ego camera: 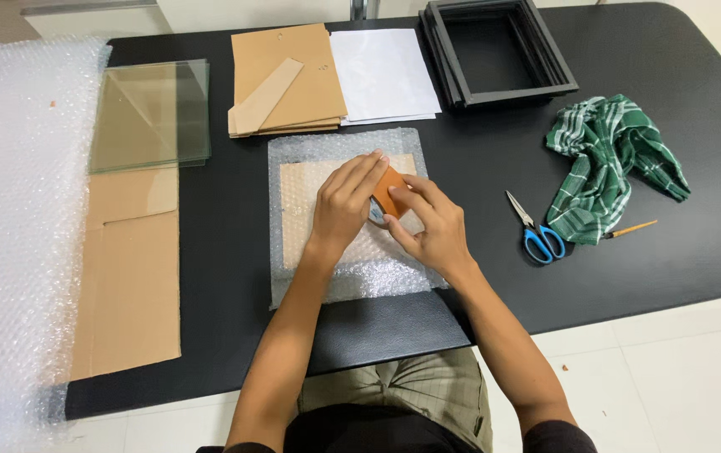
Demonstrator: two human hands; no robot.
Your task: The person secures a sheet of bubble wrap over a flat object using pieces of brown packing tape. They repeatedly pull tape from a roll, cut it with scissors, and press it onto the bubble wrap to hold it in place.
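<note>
A flat parcel wrapped in bubble wrap (306,210) lies on the black table (645,252) in front of me. Both hands meet over its upper right part. My left hand (344,205) and my right hand (427,222) together hold a roll of brown tape (389,190) against the wrap. The roll's lower part is hidden by my fingers.
Blue-handled scissors (536,231), a green checked cloth (608,164) and a thin pencil (631,228) lie to the right. At the back are black frames (499,50), white paper (381,74), brown boards (287,77) and glass panes (151,113). Cardboard (130,268) and a bubble wrap roll (12,226) lie left.
</note>
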